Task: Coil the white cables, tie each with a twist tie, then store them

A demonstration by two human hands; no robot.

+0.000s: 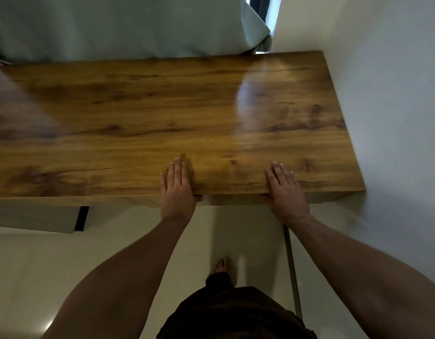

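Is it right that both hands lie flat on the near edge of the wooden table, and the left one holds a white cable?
Not quite. In the head view the left hand holds nothing; no cable is visible. Both it and the right hand do lie flat on the table's near edge.

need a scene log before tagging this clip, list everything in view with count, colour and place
table: one, brown wood grain, across the middle, right end against the wall
curtain: one, pale green, behind the table's far edge
wall: one, white, on the right
floor: pale cream, below the table's near edge
table leg: one, black, under the table at left
white cables, twist ties: none in view
left hand: one, flat on the table's near edge, fingers straight
right hand: one, flat on the near edge, fingers straight
foot: one, bare, on the floor
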